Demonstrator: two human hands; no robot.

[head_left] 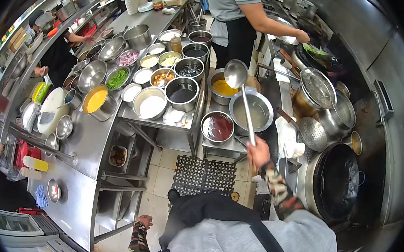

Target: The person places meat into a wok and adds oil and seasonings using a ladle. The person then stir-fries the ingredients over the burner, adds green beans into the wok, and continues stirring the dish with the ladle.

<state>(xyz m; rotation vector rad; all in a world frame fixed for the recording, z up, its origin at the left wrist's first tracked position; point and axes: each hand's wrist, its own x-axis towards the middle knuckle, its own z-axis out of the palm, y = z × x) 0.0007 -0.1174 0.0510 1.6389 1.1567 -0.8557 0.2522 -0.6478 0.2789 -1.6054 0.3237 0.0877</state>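
Observation:
My right hand (pixel 258 151) is closed round the long handle of a steel ladle (pixel 236 73). The ladle's bowl is raised above the pots, between the pot of yellow liquid (pixel 222 86) and the wide pot of cloudy liquid (pixel 253 112). Below and left of that hand stands a pot of dark red liquid (pixel 217 127). My left hand (pixel 144 221) hangs low at my side, away from the counter, with loosely bent fingers and nothing visible in it.
A large dark wok (pixel 337 181) sits on the range at right, near a perforated skimmer (pixel 313 134) and a wire strainer (pixel 319 88). Bowls of ingredients crowd the steel table (pixel 81 146). A co-worker (pixel 235 17) reaches over another wok. A rubber mat (pixel 204 174) lies on the floor.

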